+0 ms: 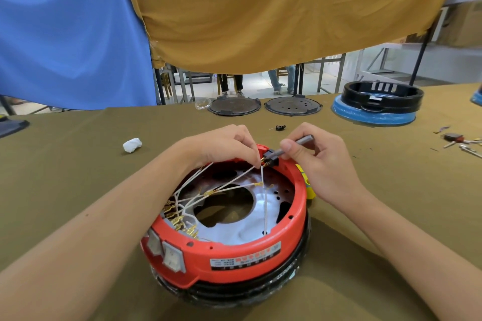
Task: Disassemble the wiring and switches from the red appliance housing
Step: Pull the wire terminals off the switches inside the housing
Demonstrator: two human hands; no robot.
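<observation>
wires crisscross housing opening; cloth open l & r.

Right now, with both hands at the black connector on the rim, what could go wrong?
1. The left hand pinches a thin white wire near the black connector; pulling may tear it from its terminal.
2. The grey tool in the right hand could slip toward the left fingers.
3. The red housing is unclamped and may shift.

Both forearms extended, left hand fingers pinched, right hand fingers curled.
</observation>
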